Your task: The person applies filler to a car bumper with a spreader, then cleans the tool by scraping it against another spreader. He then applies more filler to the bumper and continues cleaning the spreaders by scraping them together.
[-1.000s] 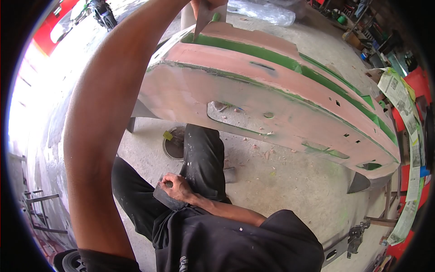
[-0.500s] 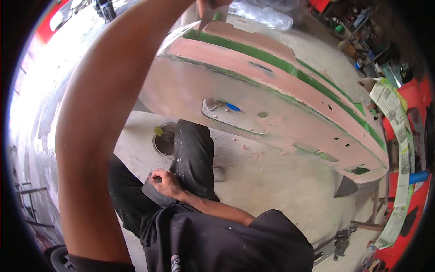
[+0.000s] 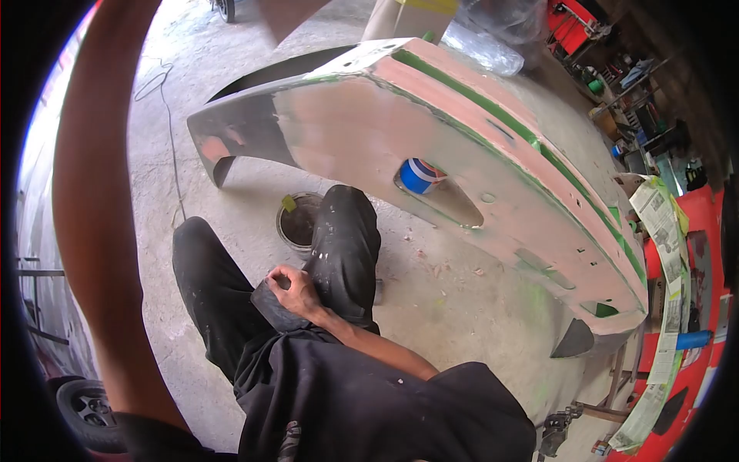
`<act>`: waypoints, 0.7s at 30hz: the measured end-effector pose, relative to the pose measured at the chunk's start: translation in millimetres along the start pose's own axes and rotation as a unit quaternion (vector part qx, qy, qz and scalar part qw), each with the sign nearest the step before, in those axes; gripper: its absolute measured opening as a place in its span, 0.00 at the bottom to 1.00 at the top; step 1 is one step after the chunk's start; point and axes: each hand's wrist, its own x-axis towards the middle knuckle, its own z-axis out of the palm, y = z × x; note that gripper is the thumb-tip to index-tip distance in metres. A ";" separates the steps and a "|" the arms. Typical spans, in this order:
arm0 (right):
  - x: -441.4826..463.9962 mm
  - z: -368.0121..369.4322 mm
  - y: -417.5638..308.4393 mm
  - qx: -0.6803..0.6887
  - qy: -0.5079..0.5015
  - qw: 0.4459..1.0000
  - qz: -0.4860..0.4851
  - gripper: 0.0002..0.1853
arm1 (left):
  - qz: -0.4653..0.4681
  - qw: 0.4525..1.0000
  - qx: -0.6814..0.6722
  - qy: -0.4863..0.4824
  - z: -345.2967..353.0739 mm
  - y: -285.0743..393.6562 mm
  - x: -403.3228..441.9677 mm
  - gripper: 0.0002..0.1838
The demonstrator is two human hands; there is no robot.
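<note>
The right hand [image 3: 296,294] rests low near the lap, curled around a dark plate [image 3: 273,312]; thumb and forefinger make a ring above its edge. The left arm [image 3: 96,231] stretches far along the left side, and its hand lies out of the picture, so I cannot tell what that hand grips. A flat brown piece [image 3: 289,15] points down from the top edge; what carries it is hidden.

The car bumper [image 3: 477,158] lies ahead of both arms, its long axis slanting from far left to near right. The left arm reaches farther toward the bumper's left end; the right hand sits well apart from it, with the right knee [image 3: 350,212] between. Beside that knee, on the near side of the bumper, stands a pail [image 3: 291,245]. A blue can [image 3: 419,177] shows through the bumper's opening. Beyond the right end hangs a newspaper-covered strip [image 3: 658,369].
</note>
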 end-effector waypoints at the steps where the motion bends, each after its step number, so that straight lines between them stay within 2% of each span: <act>1: 0.2 1.5 1.3 0.006 -0.001 1.000 -0.006 0.10 | -0.100 0.993 -0.053 -0.013 -7.6 9.8 -12.8 0.14; 2: 1.0 2.9 1.4 -0.002 -0.002 1.000 -0.002 0.09 | -0.200 0.974 -0.102 -0.016 -15.3 19.5 -25.5 0.14; 4: 0.3 4.3 1.6 -0.017 -0.005 1.000 0.009 0.10 | -0.286 0.937 -0.171 -0.099 -12.2 -12.7 -67.8 0.19; 5: -0.5 5.5 3.0 -0.031 -0.001 0.999 0.012 0.11 | -0.160 0.965 -0.163 -0.131 9.2 -68.5 -120.2 0.26; 7: -1.7 9.1 5.8 -0.053 0.016 0.998 0.016 0.13 | -0.154 0.956 -0.218 -0.123 63.4 -143.1 -209.5 0.19; 8: -0.7 9.6 9.8 -0.067 -0.003 0.997 0.043 0.15 | -0.160 0.935 -0.268 -0.169 71.0 -152.7 -232.9 0.14; 9: 0.3 9.4 4.3 -0.077 -0.009 0.995 0.068 0.16 | -0.169 0.947 -0.237 -0.137 86.6 -154.0 -259.8 0.09; 10: 0.2 12.9 7.3 -0.079 -0.001 0.995 0.056 0.17 | -0.208 0.942 -0.133 -0.226 114.9 -182.7 -301.6 0.08; 11: 0.0 16.4 11.7 -0.081 0.008 0.996 0.044 0.17 | -0.247 0.948 -0.054 -0.194 144.3 -189.9 -340.9 0.08; 12: -0.2 18.7 13.8 -0.093 -0.001 0.994 0.052 0.17 | -0.255 0.930 0.024 -0.263 165.4 -204.2 -380.6 0.07; 13: -0.4 20.3 15.0 -0.106 -0.010 0.992 0.061 0.17 | -0.301 0.915 0.032 -0.266 166.5 -190.4 -395.8 0.06; 16: 4.1 22.6 15.7 -0.128 -0.016 0.989 0.076 0.17 | -0.390 0.874 0.044 -0.286 151.9 -157.8 -402.4 0.16; 17: 2.9 24.0 16.6 -0.134 -0.020 0.988 0.080 0.16 | -0.381 0.881 0.041 -0.278 150.2 -153.7 -400.0 0.17; 19: 5.6 26.2 17.6 -0.127 -0.014 0.989 0.071 0.16 | -0.382 0.881 0.027 -0.277 148.3 -152.2 -390.9 0.13; 21: 4.9 27.0 18.0 -0.121 -0.014 0.989 0.080 0.16 | -0.284 0.906 -0.052 -0.309 155.5 -177.9 -380.9 0.10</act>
